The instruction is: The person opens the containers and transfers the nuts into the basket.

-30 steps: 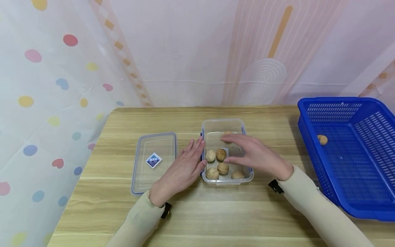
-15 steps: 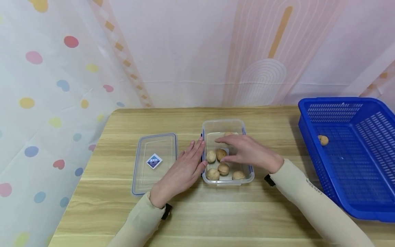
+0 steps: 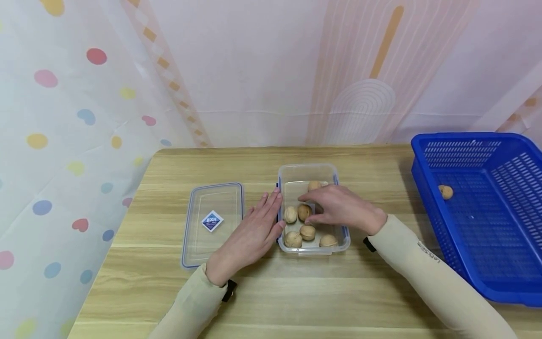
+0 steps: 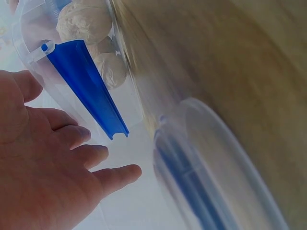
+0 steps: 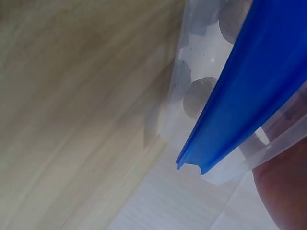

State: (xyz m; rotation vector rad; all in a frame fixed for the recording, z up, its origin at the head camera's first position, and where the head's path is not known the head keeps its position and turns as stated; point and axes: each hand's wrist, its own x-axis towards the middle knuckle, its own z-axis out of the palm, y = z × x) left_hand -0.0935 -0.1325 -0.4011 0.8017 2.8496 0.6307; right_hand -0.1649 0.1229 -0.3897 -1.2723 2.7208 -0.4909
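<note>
A clear plastic food box [image 3: 292, 190] with blue side clips stands on the table with several walnuts in it. My left hand [image 3: 247, 238] rests against its left side, fingers straight. My right hand [image 3: 340, 207] reaches over the right rim into the box. Its bent fingers and thumb part around a brown walnut [image 3: 304, 212], and whether they touch it is unclear. A paler walnut [image 3: 290, 214] lies beside that one, and another walnut [image 3: 314, 185] sits near the back wall. In the left wrist view, the blue clip [image 4: 86, 86] hangs down near my fingers.
The clear lid [image 3: 220, 197], edged in blue, lies flat left of the box. A blue plastic basket [image 3: 504, 235] stands at the right, with one walnut [image 3: 445, 191] inside. A patterned cloth [image 3: 254, 70] hangs behind the wooden table [image 3: 288, 301].
My right hand has shifted left and its fingers have come lower and closer around the brown walnut. The walnut near the back wall shows more. My left hand stays put.
</note>
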